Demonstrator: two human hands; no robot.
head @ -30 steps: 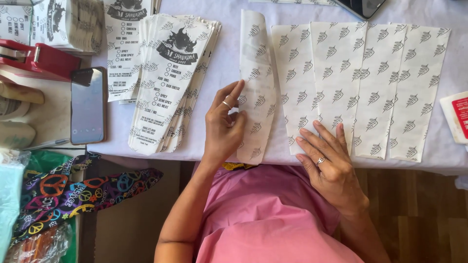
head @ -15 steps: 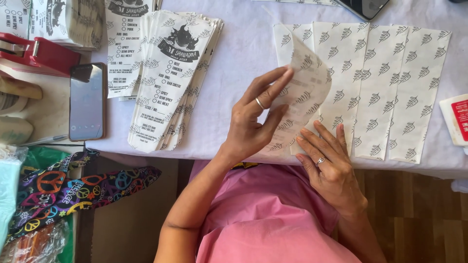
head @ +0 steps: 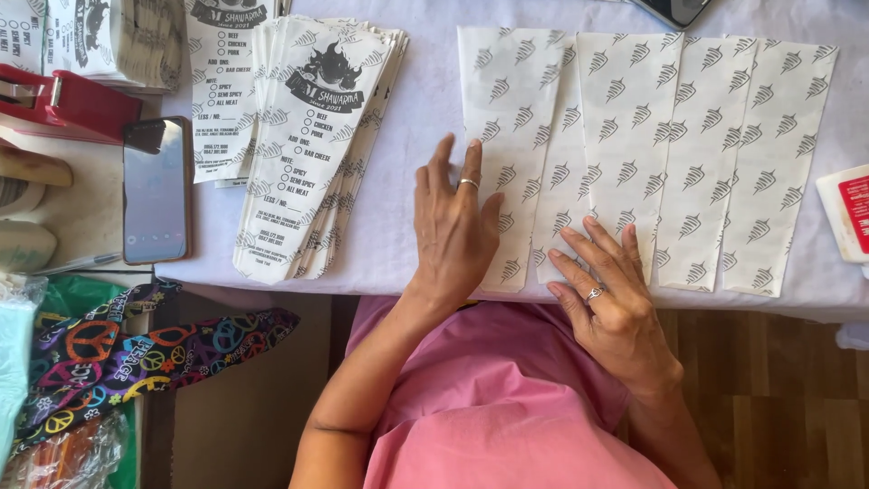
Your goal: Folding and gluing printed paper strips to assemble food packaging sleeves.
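I'd keep my left hand (head: pixel 455 226) fingers spread, pressing the leftmost paper sleeve (head: pixel 507 136) flat; right hand (head: pixel 611 294) fingers splayed likewise

bright, even daylight; soft shadows under both hands on the white-clothed desk (head: pixel 425 118); sharp focus, no glare.

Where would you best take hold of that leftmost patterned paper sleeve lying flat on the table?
Probably at the leftmost sleeve's bare left edge, coming in from the left: it lies flat, its right side meets or slips under the next sleeve, and the left hand already presses its lower left part.
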